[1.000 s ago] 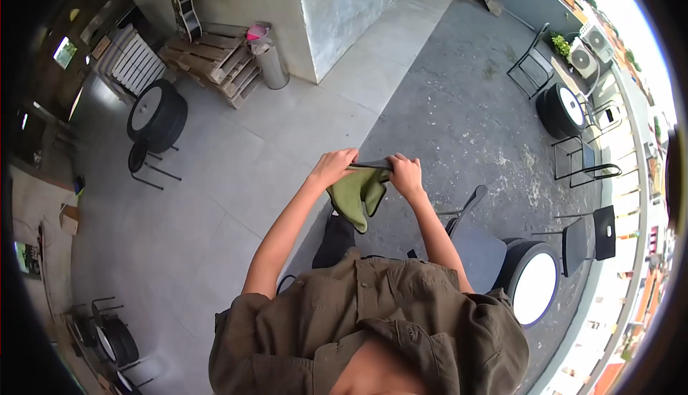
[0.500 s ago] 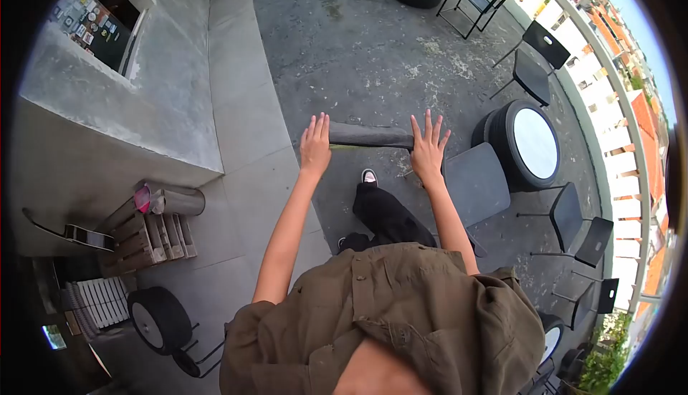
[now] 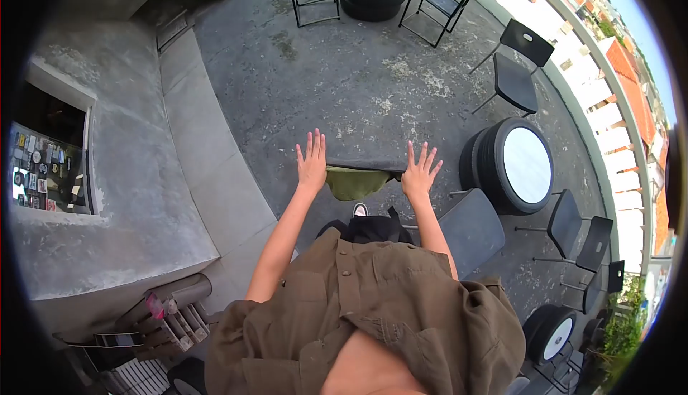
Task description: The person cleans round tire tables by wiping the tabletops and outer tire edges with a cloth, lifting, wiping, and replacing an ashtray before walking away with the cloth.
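Note:
A dark grey and olive-green piece of fabric [image 3: 352,183] stretches between my two hands in front of my body. Its dark upper edge runs nearly straight across, and a rounded green part sags below. My left hand [image 3: 311,164] holds the left end on its thumb side, with the other fingers stretched forward. At the opposite end, my right hand [image 3: 420,176] holds the fabric near the thumb, its other fingers spread. Both thumbs are mostly hidden, and what kind of item the fabric is I cannot tell.
To the right stand a grey chair [image 3: 469,234] and a tire table [image 3: 529,169] with a white top. More black chairs [image 3: 516,83] line the white railing [image 3: 605,101]. At left is a concrete wall [image 3: 143,180] with a window; wooden crates [image 3: 183,327] sit below it.
The view has turned and tilted farther ahead over the terrace. The fabric has opened downward, showing more of its green side, while both hands keep hold of its ends.

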`<action>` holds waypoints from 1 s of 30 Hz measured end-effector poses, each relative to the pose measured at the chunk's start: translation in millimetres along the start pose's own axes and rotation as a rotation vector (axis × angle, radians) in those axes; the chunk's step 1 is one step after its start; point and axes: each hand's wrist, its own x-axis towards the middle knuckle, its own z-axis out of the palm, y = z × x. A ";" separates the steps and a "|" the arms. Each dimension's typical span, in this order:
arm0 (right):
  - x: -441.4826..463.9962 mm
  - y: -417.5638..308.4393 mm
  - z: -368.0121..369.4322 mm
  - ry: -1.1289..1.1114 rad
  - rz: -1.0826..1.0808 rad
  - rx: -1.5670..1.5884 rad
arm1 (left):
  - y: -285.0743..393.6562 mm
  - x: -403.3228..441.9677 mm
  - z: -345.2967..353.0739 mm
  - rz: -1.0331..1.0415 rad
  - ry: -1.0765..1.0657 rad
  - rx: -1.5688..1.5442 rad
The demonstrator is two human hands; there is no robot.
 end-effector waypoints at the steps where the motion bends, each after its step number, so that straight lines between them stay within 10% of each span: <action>1: 25.5 -7.0 -5.1 0.019 0.011 -0.023 | -5.4 25.3 0.6 -0.023 0.025 -0.003; 14: 367.1 -81.4 41.7 -0.370 0.279 0.285 | -125.8 384.8 103.4 0.128 -0.043 -0.148; 17: 421.7 -103.1 9.6 -0.525 0.523 1.058 | -149.9 472.9 110.8 0.303 -0.202 -0.195; 30: 709.0 -125.8 68.2 0.057 0.609 1.434 | -176.8 820.8 156.9 0.479 -0.245 -0.178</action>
